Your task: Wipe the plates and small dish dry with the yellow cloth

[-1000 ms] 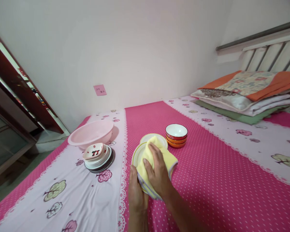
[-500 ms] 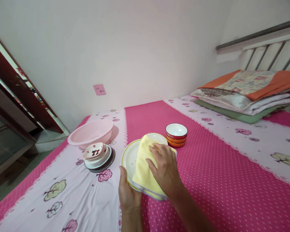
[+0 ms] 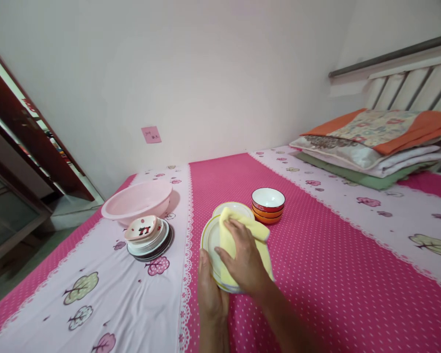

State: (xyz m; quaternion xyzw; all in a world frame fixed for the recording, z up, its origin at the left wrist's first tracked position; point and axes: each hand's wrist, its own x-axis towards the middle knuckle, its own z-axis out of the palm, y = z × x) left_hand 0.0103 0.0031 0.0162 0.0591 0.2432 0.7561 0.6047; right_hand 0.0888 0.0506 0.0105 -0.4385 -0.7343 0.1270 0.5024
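My left hand [image 3: 212, 289] grips a white plate with a yellow rim [image 3: 210, 240] from its lower left edge, thumb on the rim. Pressed onto the plate's face is a yellow cloth [image 3: 227, 245] with a pale purple stitched edge, held under my right hand [image 3: 244, 257]. The right fingers are bent over the cloth, and the cloth covers the plate's right part. Behind it another yellow-rimmed plate [image 3: 235, 208] lies on the bed, partly hidden. Right beside that one stands a stack of orange and red bowls [image 3: 267, 212] with white insides.
At the left, a pink basin [image 3: 137, 201] stands behind a stack of plates [image 3: 150, 247] topped by a patterned dish [image 3: 141, 229]. Folded bedding [image 3: 375, 142] lies at the far right by the white headboard [image 3: 407, 86]. A polka-dot bedsheet [image 3: 316, 284] covers the bed.
Both hands, with the plate and cloth, have shifted right. My right hand has moved slightly on the plate, and the cloth is bunched differently, its top folded over to the right.
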